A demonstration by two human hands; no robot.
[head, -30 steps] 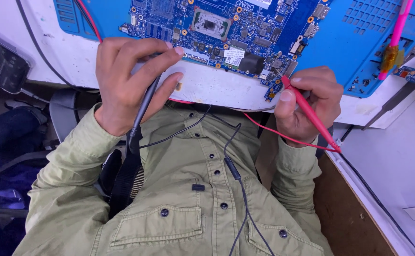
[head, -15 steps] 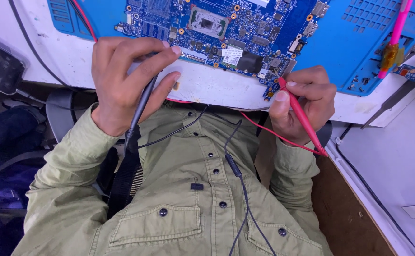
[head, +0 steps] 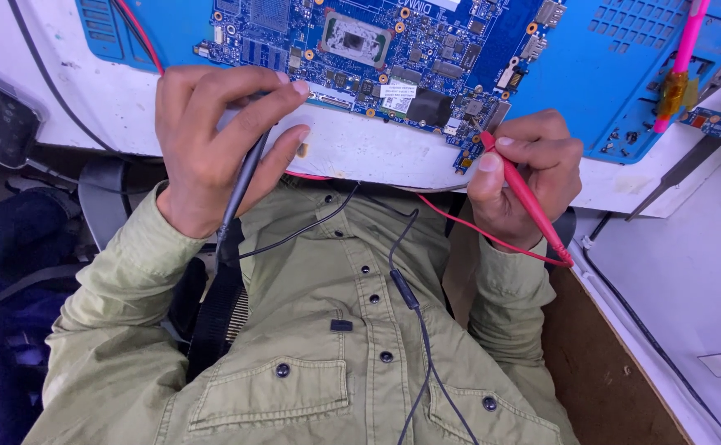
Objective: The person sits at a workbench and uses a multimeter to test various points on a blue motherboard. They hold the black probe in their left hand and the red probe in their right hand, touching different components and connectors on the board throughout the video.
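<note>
Two probes, 1 board: our left hand gripped the black probe, right hand gripped the red probe, tip on the circuit board.

The left hand gripped a black probe; the right hand pressed a red probe (tip down) against the blue circuit board.

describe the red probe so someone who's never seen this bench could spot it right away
Start at the blue circuit board on the blue mat at the top. At the board's lower right corner the right hand grips a slim red probe, tip on the board's edge, red lead trailing from its rear end. The left hand holds a black probe; the pink tool lies unheld.
</note>
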